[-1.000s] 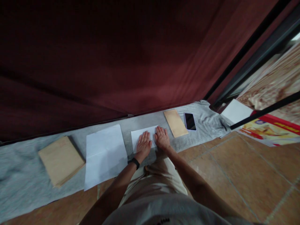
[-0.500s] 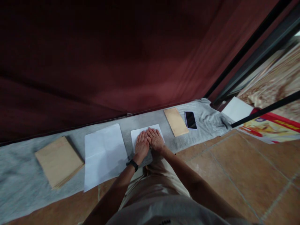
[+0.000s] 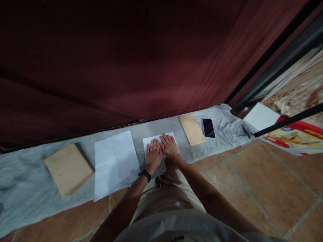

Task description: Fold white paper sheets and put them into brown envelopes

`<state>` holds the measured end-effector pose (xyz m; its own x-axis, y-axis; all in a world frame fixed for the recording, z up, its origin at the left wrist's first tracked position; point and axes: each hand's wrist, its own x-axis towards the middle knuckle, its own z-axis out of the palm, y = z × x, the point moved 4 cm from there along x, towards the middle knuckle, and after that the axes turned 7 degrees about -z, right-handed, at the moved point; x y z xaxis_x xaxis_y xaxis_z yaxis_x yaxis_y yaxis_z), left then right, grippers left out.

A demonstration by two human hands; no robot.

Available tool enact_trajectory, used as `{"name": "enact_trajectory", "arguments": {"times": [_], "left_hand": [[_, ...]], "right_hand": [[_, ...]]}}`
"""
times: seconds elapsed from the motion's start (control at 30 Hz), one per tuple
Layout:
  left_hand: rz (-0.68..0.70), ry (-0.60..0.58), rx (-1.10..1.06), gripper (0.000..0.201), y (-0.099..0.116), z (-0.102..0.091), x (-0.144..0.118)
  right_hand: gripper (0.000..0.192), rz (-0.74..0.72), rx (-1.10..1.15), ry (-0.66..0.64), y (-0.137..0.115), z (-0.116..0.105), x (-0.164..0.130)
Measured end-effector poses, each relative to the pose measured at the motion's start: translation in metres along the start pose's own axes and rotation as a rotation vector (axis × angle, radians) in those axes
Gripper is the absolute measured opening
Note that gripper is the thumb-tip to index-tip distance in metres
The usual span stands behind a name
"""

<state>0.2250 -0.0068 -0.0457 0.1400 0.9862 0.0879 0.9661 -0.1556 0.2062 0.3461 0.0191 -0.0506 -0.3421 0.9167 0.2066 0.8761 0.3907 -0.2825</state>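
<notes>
A small white sheet of paper (image 3: 172, 135), perhaps folded, lies on the grey cloth in front of me. My left hand (image 3: 153, 154) rests flat on its left part, fingers stretched out. Beside it, my right hand (image 3: 169, 146) presses flat on the right part, fingers extended. Both hands cover much of the sheet. To the left lies a larger stack or sheet of white paper (image 3: 114, 164), with a crease across it. On the right is a single brown envelope (image 3: 192, 129).
A stack of brown envelopes (image 3: 69, 168) sits at the far left of the grey cloth (image 3: 22, 188). A phone (image 3: 208, 128) lies right of the single envelope. A dark red curtain-like surface (image 3: 126, 67) rises behind. A colourful printed box (image 3: 295, 136) stands at the right.
My hands have slid slightly apart on the small white sheet, the right one lying more to the right. The whole view has shifted a little.
</notes>
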Motion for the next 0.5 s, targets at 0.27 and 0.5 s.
{"name": "enact_trajectory", "arguments": {"times": [0.27,0.5], "left_hand": [[-0.026,-0.003,0.027,0.061,-0.001,0.003,0.001],[0.114,-0.007,0.008,0.057,0.017,0.009,0.021]], "right_hand": [[0.055,0.072,-0.029,0.06,0.019,-0.003,-0.018],[0.055,0.07,-0.044,0.095,0.023,-0.003,-0.024]]}}
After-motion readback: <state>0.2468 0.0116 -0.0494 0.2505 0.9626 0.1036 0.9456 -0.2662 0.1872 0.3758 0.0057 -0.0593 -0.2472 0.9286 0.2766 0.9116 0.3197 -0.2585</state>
